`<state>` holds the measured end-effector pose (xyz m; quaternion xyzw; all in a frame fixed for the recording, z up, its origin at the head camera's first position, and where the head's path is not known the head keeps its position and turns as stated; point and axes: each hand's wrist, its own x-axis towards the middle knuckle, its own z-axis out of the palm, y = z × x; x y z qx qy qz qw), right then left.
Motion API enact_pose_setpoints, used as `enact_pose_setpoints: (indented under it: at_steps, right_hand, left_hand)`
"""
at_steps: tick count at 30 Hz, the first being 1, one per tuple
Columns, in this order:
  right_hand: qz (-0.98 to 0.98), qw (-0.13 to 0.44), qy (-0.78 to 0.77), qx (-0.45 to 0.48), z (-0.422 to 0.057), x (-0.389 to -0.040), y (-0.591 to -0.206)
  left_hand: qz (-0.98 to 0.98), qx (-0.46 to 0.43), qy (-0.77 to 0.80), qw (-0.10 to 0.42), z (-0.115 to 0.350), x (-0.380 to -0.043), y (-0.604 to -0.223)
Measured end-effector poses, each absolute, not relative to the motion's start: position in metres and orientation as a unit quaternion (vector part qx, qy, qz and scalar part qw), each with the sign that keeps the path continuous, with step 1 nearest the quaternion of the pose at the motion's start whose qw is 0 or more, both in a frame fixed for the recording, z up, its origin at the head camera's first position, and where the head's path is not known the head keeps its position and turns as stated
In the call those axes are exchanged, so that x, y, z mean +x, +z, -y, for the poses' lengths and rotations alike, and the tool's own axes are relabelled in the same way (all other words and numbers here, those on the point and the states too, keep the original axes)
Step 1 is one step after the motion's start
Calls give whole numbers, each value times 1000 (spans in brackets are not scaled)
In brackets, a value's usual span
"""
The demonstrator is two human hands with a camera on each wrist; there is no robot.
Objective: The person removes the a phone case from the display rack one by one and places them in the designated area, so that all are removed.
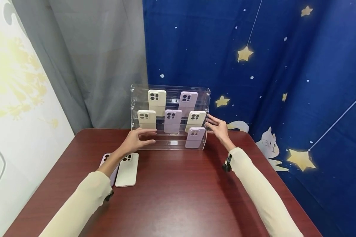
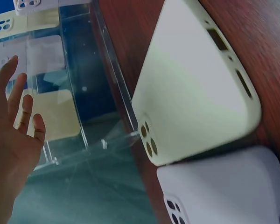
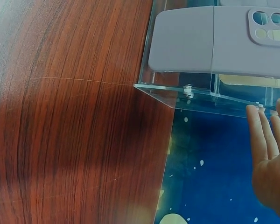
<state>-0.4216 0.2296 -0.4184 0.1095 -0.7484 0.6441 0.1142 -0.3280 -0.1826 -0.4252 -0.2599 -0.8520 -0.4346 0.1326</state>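
Observation:
A clear acrylic tiered rack (image 1: 169,144) stands at the table's back edge. Slotted into its tiers are several cream and lilac phone cases, among them a lilac case (image 1: 194,138) at the bottom right. My left hand (image 1: 135,142) hovers before the rack's lower left, fingers spread and holding nothing. With fairly straight fingers, my right hand (image 3: 270,158) touches the rack's right side panel (image 3: 200,95). On the table by my left forearm lie a cream phone case (image 2: 191,84) and a lilac phone case (image 2: 219,186), side by side; the forearm partly covers the lilac one in the head view.
The dark red wooden table (image 1: 178,197) extends in front of the rack. Behind it hang a grey curtain (image 1: 101,59) and a blue star-patterned curtain (image 1: 195,42). A pale patterned panel (image 1: 23,98) is on the left.

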Motion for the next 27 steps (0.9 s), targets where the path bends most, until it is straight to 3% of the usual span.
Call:
enact_pose_setpoints:
  at_steps: [27]
  right_hand:
    - [742,144,649,87,-225,-428,-420]
  left_hand:
    - [821,-295,-460,166,105,-356,-436]
